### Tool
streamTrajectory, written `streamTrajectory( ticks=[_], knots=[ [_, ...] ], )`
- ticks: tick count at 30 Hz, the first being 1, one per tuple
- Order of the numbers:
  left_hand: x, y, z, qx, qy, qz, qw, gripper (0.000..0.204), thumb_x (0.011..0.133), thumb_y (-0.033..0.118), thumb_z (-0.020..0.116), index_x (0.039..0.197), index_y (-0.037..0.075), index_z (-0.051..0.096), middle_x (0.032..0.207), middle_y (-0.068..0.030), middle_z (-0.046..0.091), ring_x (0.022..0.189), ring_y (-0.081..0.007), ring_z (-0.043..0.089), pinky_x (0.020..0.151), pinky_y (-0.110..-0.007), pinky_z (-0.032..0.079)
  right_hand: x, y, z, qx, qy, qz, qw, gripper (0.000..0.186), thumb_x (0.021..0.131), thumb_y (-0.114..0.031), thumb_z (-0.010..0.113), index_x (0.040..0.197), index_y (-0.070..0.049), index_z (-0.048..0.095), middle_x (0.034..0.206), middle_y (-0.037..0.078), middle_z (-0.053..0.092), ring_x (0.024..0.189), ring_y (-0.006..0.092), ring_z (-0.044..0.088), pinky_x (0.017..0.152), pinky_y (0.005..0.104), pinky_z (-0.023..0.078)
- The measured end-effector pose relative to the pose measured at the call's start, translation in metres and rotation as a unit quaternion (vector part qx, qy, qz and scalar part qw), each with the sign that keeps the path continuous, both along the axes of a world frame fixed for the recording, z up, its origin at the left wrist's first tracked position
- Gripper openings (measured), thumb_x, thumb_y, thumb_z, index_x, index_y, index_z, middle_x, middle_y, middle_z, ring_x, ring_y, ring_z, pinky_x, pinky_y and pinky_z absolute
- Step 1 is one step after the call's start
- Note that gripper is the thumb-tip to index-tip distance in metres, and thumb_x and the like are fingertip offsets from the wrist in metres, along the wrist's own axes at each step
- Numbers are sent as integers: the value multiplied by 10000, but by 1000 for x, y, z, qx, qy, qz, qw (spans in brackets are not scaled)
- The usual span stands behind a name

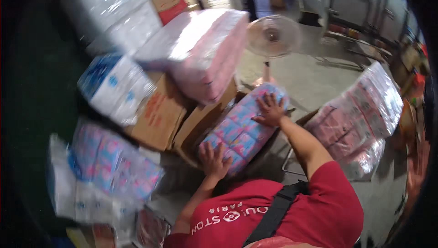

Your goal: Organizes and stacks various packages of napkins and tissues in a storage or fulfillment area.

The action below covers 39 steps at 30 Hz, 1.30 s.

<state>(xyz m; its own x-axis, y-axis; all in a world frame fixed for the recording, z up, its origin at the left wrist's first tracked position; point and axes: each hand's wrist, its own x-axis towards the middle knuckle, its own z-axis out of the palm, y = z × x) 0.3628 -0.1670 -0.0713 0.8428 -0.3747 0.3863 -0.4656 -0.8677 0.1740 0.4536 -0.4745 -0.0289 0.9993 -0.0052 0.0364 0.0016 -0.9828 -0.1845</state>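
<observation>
A plastic-wrapped bundle of blue and pink packs (242, 127) lies in the mouth of an open cardboard box (194, 127) in front of me. My left hand (214, 159) rests on its near left end, fingers spread. Flat on its far right end lies my right hand (270, 110), fingers also spread. Neither hand is wrapped round anything. The bundle hides most of the box's inside.
A big pink bundle in clear wrap (205, 52) sits behind the box. On the left are a blue-and-white bundle (116, 88) and another blue-pink bundle (114, 159). To the right stands a wrapped pink bundle (351, 115). A fan (272, 36) stands beyond.
</observation>
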Motion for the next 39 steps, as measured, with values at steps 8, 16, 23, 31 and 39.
streamTrajectory(
  ticks=[8, 16, 23, 31, 39],
  knots=[
    [-18, 39, 55, -225, 9, 53, 973, 630, 799, 323, 652, 1319, 75, 398, 1387, -330, 184, 1279, -456, 229, 1026, -485, 256, -29, 75, 21, 4, -50, 207, 977, 734, 739, -499, 615, 1342, -150, 386, 1465, 217, 94, 1347, 437, 24, 995, 674, -1],
    [-43, 107, 155, -239, -210, 129, 939, 337, 756, 195, 680, 1060, 68, 610, 1351, -236, 318, 1230, -412, 341, 992, -446, 329, -51, 131, -12, -3, -62, 356, 932, 690, 802, -515, 516, 1384, -208, 309, 1442, 173, 230, 1333, 418, 152, 1000, 667, 65],
    [-61, 200, 228, 22, -281, 352, 892, 486, 721, 328, 694, 1162, 168, 567, 1371, -150, 345, 1305, -402, 213, 1030, -594, 149, -54, 130, -3, -13, -36, 343, 939, 673, 811, -507, 504, 1379, -193, 323, 1440, 180, 233, 1335, 418, 149, 1010, 656, 61],
    [-46, 259, 225, 159, -178, 392, 889, 604, 726, 329, 672, 1283, 233, 460, 1350, -115, 391, 1252, -340, 336, 1017, -573, 211, -56, 132, 1, -7, -17, 340, 940, 640, 832, -483, 476, 1377, -183, 325, 1442, 189, 228, 1332, 430, 152, 1004, 662, 78],
    [-49, 217, 259, -36, -313, 358, 879, 320, 785, 307, 620, 1071, 164, 625, 1123, -98, 598, 952, -285, 592, 804, -391, 469, -53, 137, 19, -29, 58, 323, 944, 691, 822, -532, 481, 1378, -157, 315, 1442, 214, 206, 1336, 432, 126, 1019, 640, 71]
  ],
)
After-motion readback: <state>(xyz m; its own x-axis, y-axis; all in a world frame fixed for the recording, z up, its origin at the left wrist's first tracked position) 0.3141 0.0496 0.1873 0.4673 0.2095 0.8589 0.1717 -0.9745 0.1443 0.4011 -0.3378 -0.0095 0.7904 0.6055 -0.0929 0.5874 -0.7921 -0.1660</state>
